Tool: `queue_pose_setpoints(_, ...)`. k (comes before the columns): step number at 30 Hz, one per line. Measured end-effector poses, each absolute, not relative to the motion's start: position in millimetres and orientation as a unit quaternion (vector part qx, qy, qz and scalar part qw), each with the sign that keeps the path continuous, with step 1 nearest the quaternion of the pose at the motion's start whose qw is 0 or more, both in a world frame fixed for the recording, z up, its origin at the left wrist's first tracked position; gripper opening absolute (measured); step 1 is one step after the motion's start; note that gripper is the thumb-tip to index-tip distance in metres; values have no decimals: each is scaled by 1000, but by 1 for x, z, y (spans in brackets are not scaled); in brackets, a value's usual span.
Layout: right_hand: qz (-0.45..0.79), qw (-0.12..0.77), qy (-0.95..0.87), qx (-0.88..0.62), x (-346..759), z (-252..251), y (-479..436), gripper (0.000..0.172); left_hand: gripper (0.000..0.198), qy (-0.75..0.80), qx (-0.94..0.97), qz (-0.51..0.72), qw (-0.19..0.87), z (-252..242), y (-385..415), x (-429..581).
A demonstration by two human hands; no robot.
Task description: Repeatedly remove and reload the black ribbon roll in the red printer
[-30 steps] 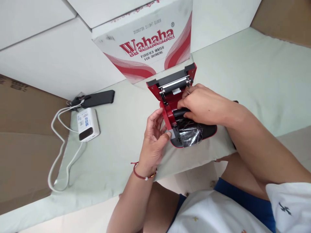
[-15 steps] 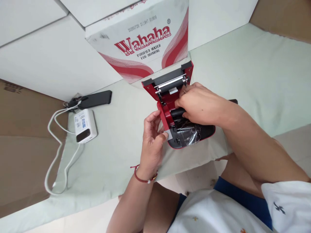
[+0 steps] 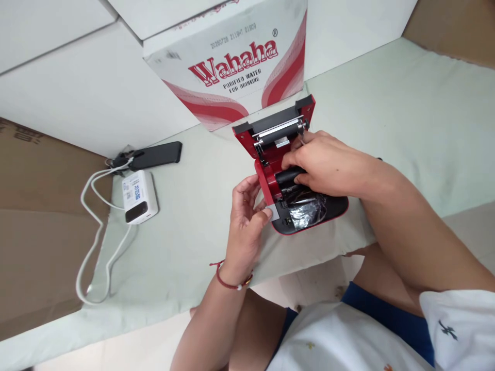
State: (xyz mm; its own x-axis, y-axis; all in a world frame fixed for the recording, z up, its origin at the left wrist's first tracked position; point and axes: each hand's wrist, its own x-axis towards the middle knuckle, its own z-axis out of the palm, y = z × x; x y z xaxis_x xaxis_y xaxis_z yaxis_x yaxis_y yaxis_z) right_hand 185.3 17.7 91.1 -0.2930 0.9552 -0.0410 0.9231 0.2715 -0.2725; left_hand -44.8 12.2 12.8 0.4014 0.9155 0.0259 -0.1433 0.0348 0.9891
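A red-and-black device like a small label printer [image 3: 336, 207] lies on the cloth with its hinged lid [image 3: 273, 123] raised, showing a dark roller [image 3: 279, 135] and metal bars. Inside the body sits a black roll [image 3: 288, 175], from which shiny black film [image 3: 307, 214] spreads over the front. My right hand [image 3: 323, 162] reaches into the body, thumb and fingers closed round the roll; some fingertips are hidden. My left hand [image 3: 249, 214] grips the device's left side, thumb on a grey corner piece [image 3: 274, 212] and fingertips at the red edge.
Behind the raised lid stands a Wahaha water carton [image 3: 235, 67]. At the left lie a white power bank [image 3: 139, 197] with a looped white cable [image 3: 83, 247] and a black phone-like slab [image 3: 157, 155]. A brown cardboard box [image 3: 42, 221] borders the left side.
The whole view has shifted slightly, with things appearing a little further right. Both hands keep nearly the same hold, and the shiny film catches the light differently.
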Motion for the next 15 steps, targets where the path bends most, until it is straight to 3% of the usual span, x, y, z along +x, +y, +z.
queue_pose_setpoints(10, 79, 75, -776, -622, 176, 94, 9, 24, 57, 354, 550, 427, 625, 10, 12, -45)
queue_pose_setpoints(15, 123, 123, -768, -617, 182, 92, 11, 33, 56, 349, 548, 426, 629, 10, 12, -45)
